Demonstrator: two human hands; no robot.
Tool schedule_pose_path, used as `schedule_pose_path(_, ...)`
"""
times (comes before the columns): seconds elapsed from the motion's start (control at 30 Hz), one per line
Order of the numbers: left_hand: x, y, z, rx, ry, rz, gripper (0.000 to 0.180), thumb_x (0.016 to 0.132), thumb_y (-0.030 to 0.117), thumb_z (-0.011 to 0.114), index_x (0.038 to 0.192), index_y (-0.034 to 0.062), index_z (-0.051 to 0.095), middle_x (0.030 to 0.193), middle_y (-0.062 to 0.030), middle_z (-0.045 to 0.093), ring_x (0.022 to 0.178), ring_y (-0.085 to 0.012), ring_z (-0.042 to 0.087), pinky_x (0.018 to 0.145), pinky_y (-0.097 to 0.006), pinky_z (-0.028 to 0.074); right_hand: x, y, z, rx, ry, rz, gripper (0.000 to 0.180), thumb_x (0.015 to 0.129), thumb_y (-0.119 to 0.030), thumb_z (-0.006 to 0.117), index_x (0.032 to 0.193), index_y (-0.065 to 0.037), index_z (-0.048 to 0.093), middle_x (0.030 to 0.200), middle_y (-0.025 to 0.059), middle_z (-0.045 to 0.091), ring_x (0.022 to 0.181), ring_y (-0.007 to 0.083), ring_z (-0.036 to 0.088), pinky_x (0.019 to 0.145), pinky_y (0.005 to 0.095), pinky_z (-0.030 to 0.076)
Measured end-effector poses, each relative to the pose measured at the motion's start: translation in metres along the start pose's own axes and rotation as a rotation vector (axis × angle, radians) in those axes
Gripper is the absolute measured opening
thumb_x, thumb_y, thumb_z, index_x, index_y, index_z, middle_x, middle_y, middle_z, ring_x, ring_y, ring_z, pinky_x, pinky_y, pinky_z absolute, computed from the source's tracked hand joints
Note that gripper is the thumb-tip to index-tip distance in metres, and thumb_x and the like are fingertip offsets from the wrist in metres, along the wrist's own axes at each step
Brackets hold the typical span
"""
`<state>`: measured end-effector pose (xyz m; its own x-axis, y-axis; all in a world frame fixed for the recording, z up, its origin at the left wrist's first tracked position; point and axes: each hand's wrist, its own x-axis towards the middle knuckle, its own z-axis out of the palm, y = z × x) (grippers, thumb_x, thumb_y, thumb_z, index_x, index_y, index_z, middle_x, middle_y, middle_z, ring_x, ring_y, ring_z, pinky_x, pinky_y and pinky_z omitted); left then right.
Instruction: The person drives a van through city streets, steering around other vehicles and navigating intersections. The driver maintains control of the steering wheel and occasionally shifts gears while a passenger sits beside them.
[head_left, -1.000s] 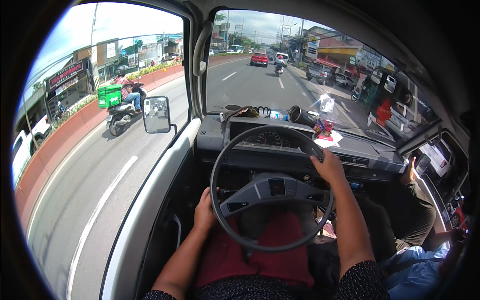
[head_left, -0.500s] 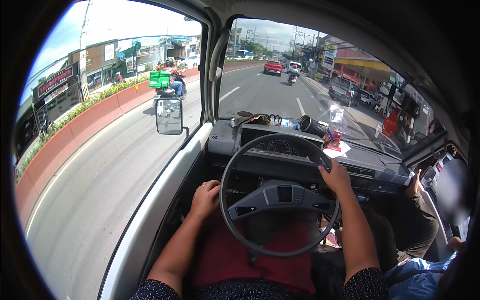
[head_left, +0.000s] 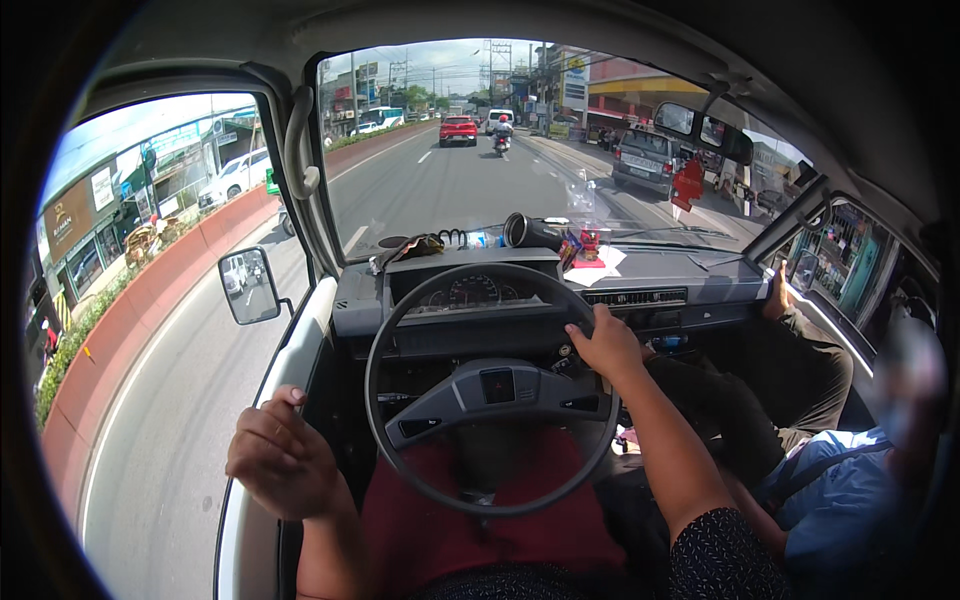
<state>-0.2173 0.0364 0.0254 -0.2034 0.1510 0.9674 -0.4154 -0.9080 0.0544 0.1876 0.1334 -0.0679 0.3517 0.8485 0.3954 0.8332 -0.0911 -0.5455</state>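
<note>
In front of me is a dark steering wheel (head_left: pixel 375 385), its grey hub low in the middle. My right hand (head_left: pixel 610 345) grips the upper right of its rim, the thumb over the top. My left hand (head_left: pixel 280 455) is off the wheel, raised beside the door window with its fingers curled in. Nothing shows in it. Behind the rim sits the instrument cluster (head_left: pixel 475 292). A control stalk (head_left: pixel 397 398) sticks out left of the column.
On the dashboard lie a black cup (head_left: pixel 530 232), small colourful packets (head_left: pixel 588 245) and white paper (head_left: pixel 608 262). A passenger in a blue shirt (head_left: pixel 835 460) sits at right. Ahead are a red car (head_left: pixel 458 131), a motorcycle rider (head_left: pixel 502 138) and a grey vehicle (head_left: pixel 645 160). A barrier (head_left: pixel 150 290) runs along the left.
My left hand has come up and back from beside the wheel's left rim. My right hand stays on the rim. The view has swung right, and the green-box motorcycle is now mostly behind the window pillar.
</note>
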Motion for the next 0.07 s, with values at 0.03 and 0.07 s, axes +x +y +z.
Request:
schedule_pose_path(0.03, 0.010, 0.030, 0.016, -0.091, -0.131, 0.105, 0.050, 0.111, 0.047, 0.043, 0.073, 0.0144, 0.050, 0.072, -0.0026, 0.044, 0.067, -0.0151, 0.043, 0.097, -0.045, 0.038, -0.008, 0.003, -0.001, 0.025, -0.007, 0.036, 0.056, 0.092, -0.050, 0.069, 0.120, -0.002, 0.057, 0.107, 0.0265, 0.073, 0.105, 0.0448, 0.070, 0.090, 0.0521, 0.055)
schedule_pose_path(0.07, 0.015, 0.022, 0.034, -0.129, -0.136, 0.079, 0.050, 0.111, 0.047, 0.043, 0.073, 0.0144, 0.050, 0.072, -0.0026, 0.044, 0.067, -0.0151, 0.043, 0.097, -0.045, 0.038, -0.016, 0.005, -0.002, 0.052, -0.012, 0.075, 0.056, 0.092, -0.049, 0.069, 0.120, -0.002, 0.057, 0.109, 0.0271, 0.072, 0.107, 0.0453, 0.069, 0.091, 0.0512, 0.055)
